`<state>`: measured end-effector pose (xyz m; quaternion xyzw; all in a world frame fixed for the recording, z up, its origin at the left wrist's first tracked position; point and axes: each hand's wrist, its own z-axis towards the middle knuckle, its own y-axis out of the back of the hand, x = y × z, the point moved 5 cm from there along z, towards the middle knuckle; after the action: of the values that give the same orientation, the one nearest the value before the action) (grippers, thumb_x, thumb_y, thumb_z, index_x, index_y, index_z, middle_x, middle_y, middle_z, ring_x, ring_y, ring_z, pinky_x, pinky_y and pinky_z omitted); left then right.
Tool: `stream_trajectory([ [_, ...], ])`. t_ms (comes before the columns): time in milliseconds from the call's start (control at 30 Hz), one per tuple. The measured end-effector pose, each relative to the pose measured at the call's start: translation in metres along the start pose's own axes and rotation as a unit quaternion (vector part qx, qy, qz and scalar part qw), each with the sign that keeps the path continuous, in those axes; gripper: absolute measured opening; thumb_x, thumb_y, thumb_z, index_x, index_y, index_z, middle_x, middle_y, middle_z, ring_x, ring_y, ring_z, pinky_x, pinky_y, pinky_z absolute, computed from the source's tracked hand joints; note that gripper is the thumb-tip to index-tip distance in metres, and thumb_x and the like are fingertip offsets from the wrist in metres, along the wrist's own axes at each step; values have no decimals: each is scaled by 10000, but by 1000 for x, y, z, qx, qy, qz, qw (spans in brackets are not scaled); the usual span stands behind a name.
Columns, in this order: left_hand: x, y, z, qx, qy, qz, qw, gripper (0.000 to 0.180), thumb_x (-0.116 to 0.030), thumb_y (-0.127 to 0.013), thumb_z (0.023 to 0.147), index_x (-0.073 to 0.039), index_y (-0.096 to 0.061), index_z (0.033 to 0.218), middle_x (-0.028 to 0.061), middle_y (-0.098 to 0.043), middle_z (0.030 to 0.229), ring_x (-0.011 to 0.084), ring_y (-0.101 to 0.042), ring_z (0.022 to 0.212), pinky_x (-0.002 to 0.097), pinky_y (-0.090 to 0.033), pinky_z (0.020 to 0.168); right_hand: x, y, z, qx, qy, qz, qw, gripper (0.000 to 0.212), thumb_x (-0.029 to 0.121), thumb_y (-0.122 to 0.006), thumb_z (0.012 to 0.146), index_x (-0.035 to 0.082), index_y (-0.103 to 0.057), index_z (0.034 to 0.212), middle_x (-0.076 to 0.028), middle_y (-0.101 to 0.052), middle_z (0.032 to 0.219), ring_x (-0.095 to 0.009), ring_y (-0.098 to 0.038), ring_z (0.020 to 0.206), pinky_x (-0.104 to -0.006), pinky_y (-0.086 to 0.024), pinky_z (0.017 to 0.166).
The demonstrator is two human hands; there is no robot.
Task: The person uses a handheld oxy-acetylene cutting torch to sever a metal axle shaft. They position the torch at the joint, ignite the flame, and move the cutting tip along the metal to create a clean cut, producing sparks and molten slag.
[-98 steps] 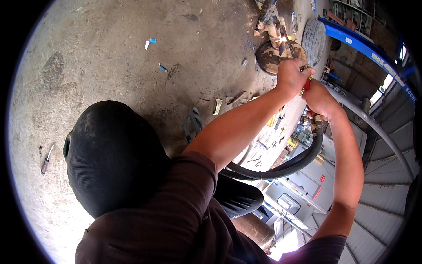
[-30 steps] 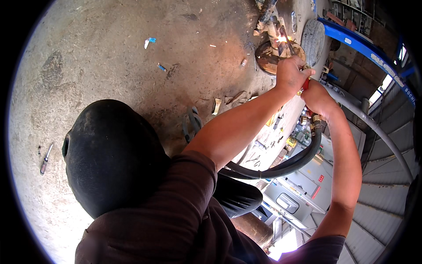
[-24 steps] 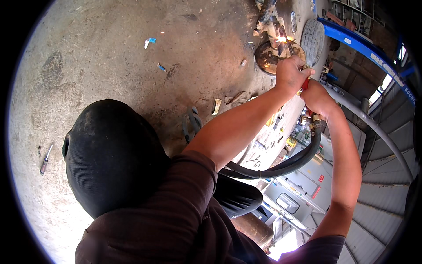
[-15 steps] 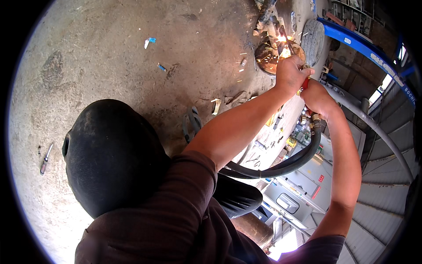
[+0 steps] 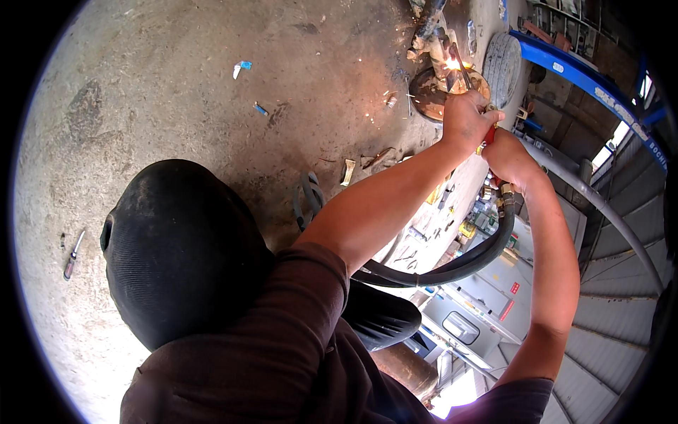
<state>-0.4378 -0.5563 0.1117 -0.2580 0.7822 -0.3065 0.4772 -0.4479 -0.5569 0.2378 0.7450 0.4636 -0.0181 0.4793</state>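
Both hands are closed around a gas torch (image 5: pixel 464 73). My left hand (image 5: pixel 464 121) grips it nearer the tip, and my right hand (image 5: pixel 507 154) wraps the handle end behind it, beside a red part. The torch tip points at a rusty metal piece with a round, plate-like end (image 5: pixel 428 95), where a bright orange glow shows. A few sparks lie to its left. Dark hoses (image 5: pixel 487 256) curve away from the brass fittings below my right hand. The torch handle is mostly hidden by my fingers.
A grey tyre (image 5: pixel 503 69) lies just beyond the metal piece, near a blue curved beam (image 5: pixel 583 79). A screwdriver (image 5: pixel 73 256) and small scraps lie on the concrete floor (image 5: pixel 176 92). My dark-trousered knee (image 5: pixel 183 247) is at left. Bottles and tools clutter the right.
The spray of sparks around the metal piece has thinned, and the glow at the torch tip is smaller. Both hands stay in nearly the same place.
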Motion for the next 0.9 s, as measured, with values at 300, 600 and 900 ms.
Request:
stream_trajectory([
  [300, -5, 3, -1, -10, -4, 19, 1000, 315, -162, -917, 722, 46, -733, 871, 147, -740, 755, 161, -665, 621, 331, -528, 604, 3, 0, -2, 13, 13, 1, 1000, 205, 121, -562, 956, -20, -584, 1103, -93, -620, 801, -187, -600, 604, -362, -491, 460],
  [600, -6, 4, -1, -13, -5, 19, 1000, 342, -177, -928, 701, 50, -735, 870, 162, -742, 767, 182, -679, 638, 337, -535, 627, 2, 1, -3, -6, -2, 1, 1000, 220, 144, -592, 954, -27, -576, 1091, -85, -619, 781, -176, -589, 594, -358, -486, 456],
  [900, -6, 5, -1, -17, -12, 20, 1000, 348, -182, -932, 696, 50, -734, 863, 165, -741, 765, 185, -680, 638, 338, -535, 627, 3, 0, -2, 5, -4, -9, 1000, 216, 160, -601, 959, -14, -587, 1085, -85, -620, 780, -176, -588, 599, -357, -490, 469],
])
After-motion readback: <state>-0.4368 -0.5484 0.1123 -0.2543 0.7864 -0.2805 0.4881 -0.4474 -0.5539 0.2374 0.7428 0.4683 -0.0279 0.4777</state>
